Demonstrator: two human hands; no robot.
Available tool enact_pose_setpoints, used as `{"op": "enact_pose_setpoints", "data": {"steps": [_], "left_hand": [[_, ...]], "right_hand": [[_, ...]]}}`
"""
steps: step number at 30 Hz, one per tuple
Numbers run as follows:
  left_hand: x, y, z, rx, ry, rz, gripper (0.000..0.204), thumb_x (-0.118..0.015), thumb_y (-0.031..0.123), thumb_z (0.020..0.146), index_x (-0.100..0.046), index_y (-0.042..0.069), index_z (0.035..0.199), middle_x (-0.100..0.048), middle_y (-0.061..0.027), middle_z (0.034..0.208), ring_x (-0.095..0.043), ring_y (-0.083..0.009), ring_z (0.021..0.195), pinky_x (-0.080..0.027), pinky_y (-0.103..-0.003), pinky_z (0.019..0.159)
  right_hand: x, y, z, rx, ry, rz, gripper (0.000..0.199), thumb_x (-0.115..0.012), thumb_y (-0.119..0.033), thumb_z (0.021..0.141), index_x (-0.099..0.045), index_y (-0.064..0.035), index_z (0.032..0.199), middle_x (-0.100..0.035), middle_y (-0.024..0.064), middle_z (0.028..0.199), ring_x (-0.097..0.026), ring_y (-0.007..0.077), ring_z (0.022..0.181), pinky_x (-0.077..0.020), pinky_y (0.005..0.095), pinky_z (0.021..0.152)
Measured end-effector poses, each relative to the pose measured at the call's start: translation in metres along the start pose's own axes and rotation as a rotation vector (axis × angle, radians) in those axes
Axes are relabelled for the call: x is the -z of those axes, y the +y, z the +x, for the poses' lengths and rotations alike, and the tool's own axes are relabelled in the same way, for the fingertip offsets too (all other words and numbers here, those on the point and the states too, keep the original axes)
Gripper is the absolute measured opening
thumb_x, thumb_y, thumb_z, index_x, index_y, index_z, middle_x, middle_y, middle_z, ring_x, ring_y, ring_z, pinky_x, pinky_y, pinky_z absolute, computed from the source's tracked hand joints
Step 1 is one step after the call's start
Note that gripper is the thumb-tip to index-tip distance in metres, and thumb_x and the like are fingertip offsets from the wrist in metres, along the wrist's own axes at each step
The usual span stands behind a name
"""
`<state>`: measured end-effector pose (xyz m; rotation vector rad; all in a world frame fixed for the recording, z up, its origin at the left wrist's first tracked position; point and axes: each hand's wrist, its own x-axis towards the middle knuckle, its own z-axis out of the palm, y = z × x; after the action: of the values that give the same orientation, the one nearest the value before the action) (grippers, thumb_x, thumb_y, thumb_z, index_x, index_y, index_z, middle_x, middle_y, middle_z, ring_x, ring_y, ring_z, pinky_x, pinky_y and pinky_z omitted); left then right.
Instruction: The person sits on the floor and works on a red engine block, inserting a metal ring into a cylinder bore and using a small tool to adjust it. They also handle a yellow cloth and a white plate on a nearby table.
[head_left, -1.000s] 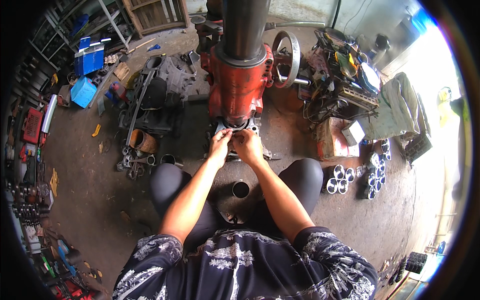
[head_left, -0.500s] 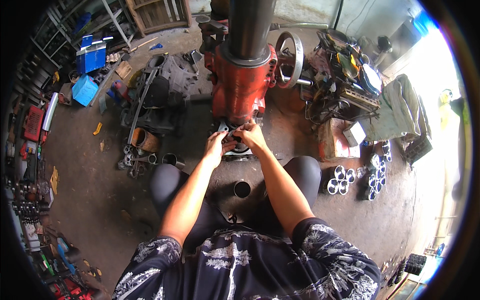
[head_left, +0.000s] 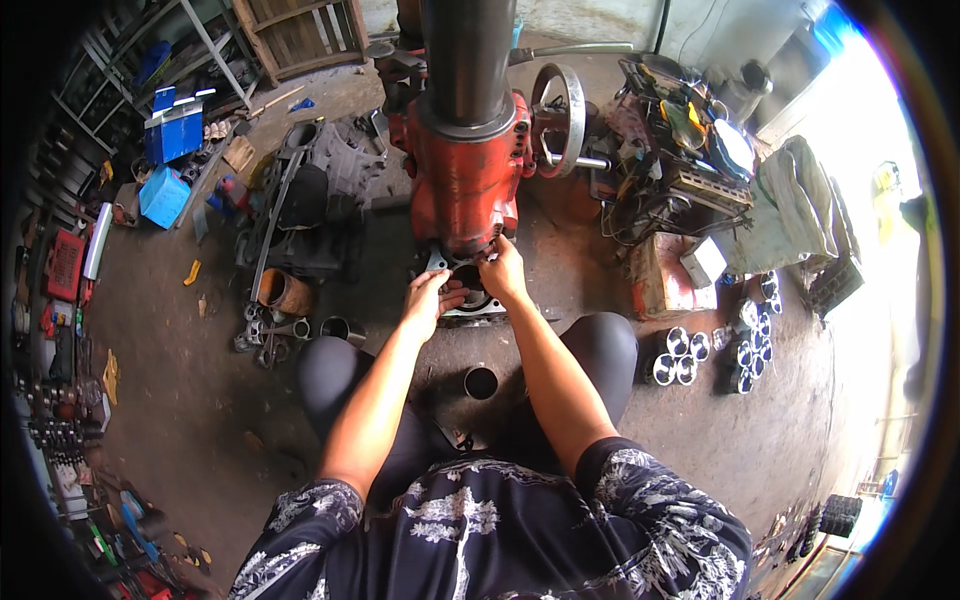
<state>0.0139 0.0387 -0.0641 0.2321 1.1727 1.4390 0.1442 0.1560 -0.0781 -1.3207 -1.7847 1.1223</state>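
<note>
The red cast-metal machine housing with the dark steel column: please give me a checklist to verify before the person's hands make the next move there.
1. Both hands at the work: ok. Left hand and right hand are at the base of the red cast-metal housing.
2. Round metal part with a dark opening under the housing is reachable: ok, though fingers partly cover it.
3. Grip on that part: cannot tell; the contact is too small to see.
4. Grey spoked handwheel away from the hands: ok.
5. Short metal cylinder sleeve on the floor between the knees, apart from the hands: ok.
</note>
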Motion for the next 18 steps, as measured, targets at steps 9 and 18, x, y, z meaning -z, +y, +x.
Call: {"op": "enact_pose_setpoints", "data": {"steps": [9, 18], "left_hand": [[-0.002, 0.002, 0.001, 0.013, 0.013, 0.043, 0.024, -0.06, 0.021, 0.099, -0.059, -0.001, 0.109, -0.068, -0.0174, 0.098, -0.073, -0.0293, 0.086, -0.062, -0.035, 0.071], [0.001, -0.005, 0.007, -0.052, -0.026, 0.015, 0.026, -0.054, 0.015, 0.102, -0.055, -0.006, 0.117, -0.066, -0.0207, 0.111, -0.069, -0.0302, 0.1, -0.06, -0.037, 0.086]], "right_hand": [[0.006, -0.031, -0.015, -0.042, 0.082, -0.175, 0.026, -0.078, -0.02, 0.078, -0.067, -0.002, 0.093, -0.071, 0.0189, 0.086, -0.07, 0.0369, 0.082, -0.0529, 0.045, 0.076], [0.007, -0.037, -0.028, -0.094, 0.08, -0.187, 0.028, -0.074, -0.028, 0.084, -0.071, -0.002, 0.093, -0.072, 0.0198, 0.087, -0.07, 0.0376, 0.085, -0.0536, 0.0438, 0.078]]}}
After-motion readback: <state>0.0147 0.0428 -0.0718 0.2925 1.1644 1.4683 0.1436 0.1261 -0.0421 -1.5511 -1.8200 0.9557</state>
